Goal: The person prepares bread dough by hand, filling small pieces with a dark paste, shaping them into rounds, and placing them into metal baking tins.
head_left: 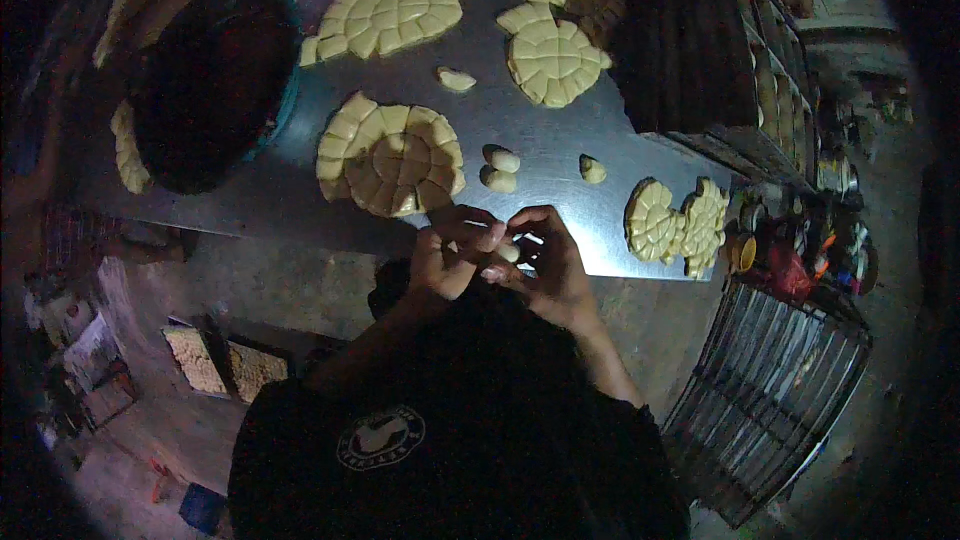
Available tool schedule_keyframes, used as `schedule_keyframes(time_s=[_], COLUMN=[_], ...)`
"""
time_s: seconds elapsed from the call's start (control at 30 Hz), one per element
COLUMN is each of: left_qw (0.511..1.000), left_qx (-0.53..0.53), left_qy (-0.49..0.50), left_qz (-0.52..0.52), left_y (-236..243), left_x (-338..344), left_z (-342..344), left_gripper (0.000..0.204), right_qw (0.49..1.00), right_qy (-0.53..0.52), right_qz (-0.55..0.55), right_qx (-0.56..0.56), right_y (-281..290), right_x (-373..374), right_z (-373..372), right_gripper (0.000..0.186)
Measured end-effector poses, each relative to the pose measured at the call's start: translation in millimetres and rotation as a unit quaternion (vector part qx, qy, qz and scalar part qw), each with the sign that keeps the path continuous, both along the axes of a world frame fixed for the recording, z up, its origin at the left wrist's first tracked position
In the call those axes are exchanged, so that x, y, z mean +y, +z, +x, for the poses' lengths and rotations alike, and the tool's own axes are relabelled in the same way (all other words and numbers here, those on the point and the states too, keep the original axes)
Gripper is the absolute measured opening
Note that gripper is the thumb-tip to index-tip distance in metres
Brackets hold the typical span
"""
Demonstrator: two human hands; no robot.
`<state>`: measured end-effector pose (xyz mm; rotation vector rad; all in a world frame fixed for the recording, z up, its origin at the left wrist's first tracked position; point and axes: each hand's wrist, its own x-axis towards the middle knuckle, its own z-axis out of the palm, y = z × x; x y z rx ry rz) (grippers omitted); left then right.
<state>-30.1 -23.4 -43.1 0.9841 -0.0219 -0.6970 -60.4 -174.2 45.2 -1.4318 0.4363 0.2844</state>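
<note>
At the near edge of a metal table (545, 155), my two hands meet with their fingers curled. Between the fingertips is a small pale dough piece (508, 252), partly hidden. My left hand (450, 258) and my right hand (550, 275) both pinch it, from either side. Just beyond lie two small dough lumps (500, 170) side by side. A single dough lump (593, 169) sits to their right, and a longer dough piece (457, 79) lies farther back. Left of these, a round slab of dough (392, 155) scored into pieces lies partly in shadow.
More scored dough slabs lie at the far left (388, 10), far right (556, 58) and right edge (652, 220). A large dark tub (215, 85) stands on the left. Dark stacked trays (690, 40) rise at the back right. A metal rack (770, 390) is at lower right.
</note>
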Motion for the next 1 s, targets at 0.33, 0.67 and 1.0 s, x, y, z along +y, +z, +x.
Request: schedule_keyframes(time_s=[0.33,0.67,1.0], left_qw=[0.867,0.852,0.883], left_qx=[-0.292,-0.316,-0.299], left_qy=[0.059,-0.067,0.215], left_qz=[0.399,0.412,0.291], left_y=[-65,-47,70], left_x=[-2,-19,-149], left_z=[37,4,-30], left_gripper=[0.029,0.021,0.027], right_qw=[0.867,0.784,0.972], right_qy=[0.033,0.063,-0.034], right_qz=[-0.442,-0.561,0.028], right_qx=[-0.229,-0.259,-0.229], right_y=[-111,-153,-19], right_x=[-63,-198,-154], right_z=[26,32,-11], right_gripper=[0.024,0.026,0.026])
